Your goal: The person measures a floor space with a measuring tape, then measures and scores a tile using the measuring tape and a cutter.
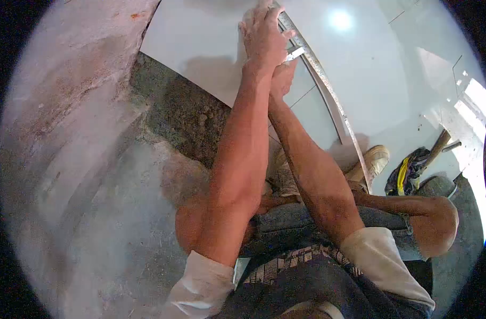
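My left hand (265, 40) lies palm down over a large pale tile (200, 32), its fingers stretched forward and its thumb on the upper end of a long metal ruler (328, 87). Just below it, my right hand (284, 80) is curled near a short silver metal piece (294, 53) that crosses the ruler. Part of the right hand's fingers is hidden by the left hand and wrist, so what they hold does not show. The ruler slants down to a shoe. Beside it runs a narrow strip (330, 109) over the tiles.
Rough dark ground (184, 106) shows along the tile's edge. A stained wall (83, 64) rises at the left. To the right lie a wooden-handled tool (437, 146) and a black and yellow item (404, 178) on the tiled floor. My shoe (376, 159) stands near the ruler's lower end.
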Demonstrator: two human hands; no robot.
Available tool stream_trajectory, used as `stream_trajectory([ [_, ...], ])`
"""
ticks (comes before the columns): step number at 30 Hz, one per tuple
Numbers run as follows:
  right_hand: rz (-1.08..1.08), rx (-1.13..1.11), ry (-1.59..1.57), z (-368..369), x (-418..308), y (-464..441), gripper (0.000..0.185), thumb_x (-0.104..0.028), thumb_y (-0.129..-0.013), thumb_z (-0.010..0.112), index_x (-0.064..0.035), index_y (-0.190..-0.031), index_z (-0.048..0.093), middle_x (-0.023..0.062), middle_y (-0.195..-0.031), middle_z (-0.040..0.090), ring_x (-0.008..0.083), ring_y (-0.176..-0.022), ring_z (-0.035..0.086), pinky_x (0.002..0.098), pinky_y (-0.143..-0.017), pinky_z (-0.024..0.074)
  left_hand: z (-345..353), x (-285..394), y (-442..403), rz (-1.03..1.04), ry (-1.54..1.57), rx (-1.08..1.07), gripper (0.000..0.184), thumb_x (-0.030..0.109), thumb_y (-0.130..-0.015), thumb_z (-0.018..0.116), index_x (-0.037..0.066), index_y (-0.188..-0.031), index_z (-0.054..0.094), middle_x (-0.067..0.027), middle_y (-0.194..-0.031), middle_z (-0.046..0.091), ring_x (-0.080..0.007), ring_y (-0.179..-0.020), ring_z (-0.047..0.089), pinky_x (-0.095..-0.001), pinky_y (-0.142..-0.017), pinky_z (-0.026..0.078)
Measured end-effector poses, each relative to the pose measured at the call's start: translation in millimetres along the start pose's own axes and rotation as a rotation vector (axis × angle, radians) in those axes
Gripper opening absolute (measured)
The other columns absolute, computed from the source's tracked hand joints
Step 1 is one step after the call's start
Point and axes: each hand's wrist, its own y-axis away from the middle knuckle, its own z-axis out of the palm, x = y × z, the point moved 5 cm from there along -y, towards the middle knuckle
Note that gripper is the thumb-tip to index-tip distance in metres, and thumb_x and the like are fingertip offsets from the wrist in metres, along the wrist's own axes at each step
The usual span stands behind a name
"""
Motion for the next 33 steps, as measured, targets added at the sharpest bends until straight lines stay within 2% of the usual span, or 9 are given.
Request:
stream_trajectory([
  [11, 0.062, 0.094, 0.101, 4.6, 3.1, 0.2, 0.055, -0.043, -0.096, 0.063, -0.0104, -0.136, 0.046, 0.0184, -0.110, 0.071, 0.0413, -0.100, 0.070, 0.0561, -0.082, 0.0509, 8.1, -4.8, -2.3, 0.025, -0.013, 0.025, 0.063, 0.022, -0.084, 0.081, 0.005, -0.138, 0.055, -0.0190, -0.155, 0.043, -0.0384, -0.142, 0.039, -0.0520, -0.116, 0.033],
  [13, 0.024, 0.110, 0.136, -5.0, -11.9, 9.3, 0.054, -0.043, -0.096, 0.062, -0.0104, -0.136, 0.046, 0.0184, -0.109, 0.072, 0.0414, -0.099, 0.070, 0.0560, -0.081, 0.0512, 6.7, -4.5, -2.6, 0.035, -0.003, 0.036, 0.063, 0.021, -0.084, 0.081, 0.005, -0.139, 0.055, -0.0195, -0.154, 0.044, -0.0388, -0.142, 0.039, -0.0520, -0.116, 0.032],
  [16, 0.039, 0.009, 0.102, -3.1, -4.0, 0.5, 0.051, -0.043, -0.097, 0.060, -0.0099, -0.133, 0.048, 0.0192, -0.105, 0.072, 0.0424, -0.098, 0.070, 0.0563, -0.081, 0.0510, 9.2, -6.5, -2.7, 0.031, -0.043, 0.061, 0.064, 0.022, -0.084, 0.081, 0.006, -0.140, 0.054, -0.0195, -0.155, 0.043, -0.0393, -0.143, 0.038, -0.0520, -0.117, 0.031],
  [22, -0.061, -0.045, 0.093, -9.4, 1.2, 9.2, 0.048, -0.043, -0.100, 0.055, -0.0049, -0.129, 0.052, 0.0227, -0.103, 0.072, 0.0451, -0.098, 0.069, 0.0558, -0.084, 0.0500, 10.7, -9.1, -2.9, -0.025, 0.009, -0.013, 0.066, 0.025, -0.085, 0.080, 0.008, -0.143, 0.053, -0.0183, -0.159, 0.040, -0.0387, -0.146, 0.035, -0.0540, -0.119, 0.028],
  [25, -0.211, -0.026, -0.134, -19.4, 3.6, 13.2, 0.052, -0.045, -0.101, 0.054, -0.0022, -0.130, 0.054, 0.0239, -0.105, 0.072, 0.0451, -0.101, 0.068, 0.0550, -0.087, 0.0497, 12.6, -15.5, -5.2, -0.013, -0.024, -0.004, 0.064, 0.027, -0.086, 0.079, 0.010, -0.142, 0.054, -0.0165, -0.159, 0.040, -0.0384, -0.146, 0.035, -0.0547, -0.119, 0.027],
  [27, -0.202, -0.070, -0.119, -31.9, 32.5, 11.1, 0.041, -0.038, -0.105, 0.052, -0.0015, -0.125, 0.052, 0.0141, -0.099, 0.067, 0.0271, -0.087, 0.063, 0.0435, -0.077, 0.0499, 12.0, -15.7, -1.3, -0.027, -0.045, -0.004, 0.063, 0.028, -0.086, 0.079, 0.012, -0.142, 0.055, -0.0152, -0.159, 0.040, -0.0386, -0.146, 0.035, -0.0562, -0.118, 0.027],
  [29, -0.226, -0.132, -0.082, -58.2, 40.6, 12.7, 0.038, -0.034, -0.105, 0.054, 0.0001, -0.122, 0.055, 0.0138, -0.098, 0.067, 0.0239, -0.086, 0.064, 0.0397, -0.077, 0.0510, 12.4, -14.0, -1.5, -0.051, -0.049, 0.008, 0.062, 0.029, -0.086, 0.079, 0.014, -0.142, 0.055, -0.0141, -0.159, 0.040, -0.0388, -0.146, 0.035, -0.0577, -0.118, 0.027],
  [31, -0.275, -0.217, -0.024, -95.3, 29.9, 23.1, 0.043, -0.035, -0.101, 0.061, 0.0026, -0.121, 0.060, 0.0229, -0.102, 0.072, 0.0352, -0.098, 0.071, 0.0438, -0.087, 0.0529, 16.1, -13.2, -2.2, -0.088, -0.041, 0.028, 0.063, 0.030, -0.086, 0.079, 0.015, -0.142, 0.055, -0.0131, -0.160, 0.040, -0.0391, -0.146, 0.034, -0.0590, -0.118, 0.026],
  [33, -0.364, -0.225, -0.081, -118.6, 28.0, 17.5, 0.038, -0.028, -0.098, 0.066, 0.0033, -0.120, 0.062, 0.0194, -0.100, 0.072, 0.0278, -0.093, 0.070, 0.0388, -0.082, 0.0539, 16.1, -11.9, -1.7, -0.101, -0.031, 0.011, 0.065, 0.031, -0.086, 0.079, 0.016, -0.143, 0.054, -0.0132, -0.160, 0.039, -0.0393, -0.147, 0.033, -0.0615, -0.119, 0.024],
])
